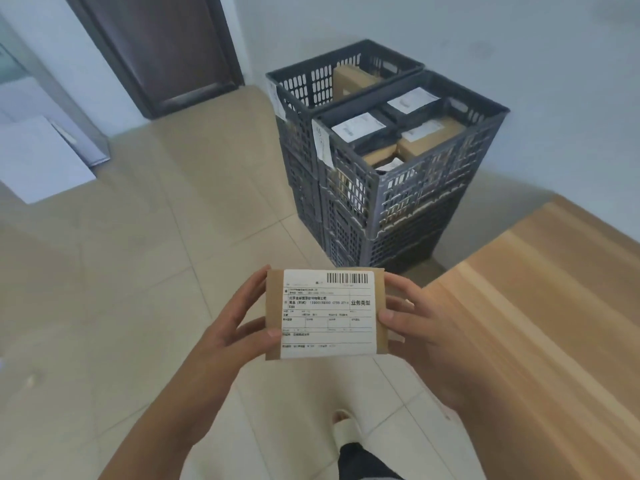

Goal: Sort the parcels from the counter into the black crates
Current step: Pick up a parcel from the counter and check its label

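I stand in what looks like a small parcel-sorting room or office back room: beige floor tiles (138,271), plain white walls (519,46), a dark wooden door (166,53) at eleven o'clock, stacked black crates (398,188) of labelled parcels at twelve, and a wooden counter (554,306) at three.

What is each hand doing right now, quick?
Left hand: closed on the left edge of the brown parcel, label up.
Right hand: closed on the same parcel's right edge.
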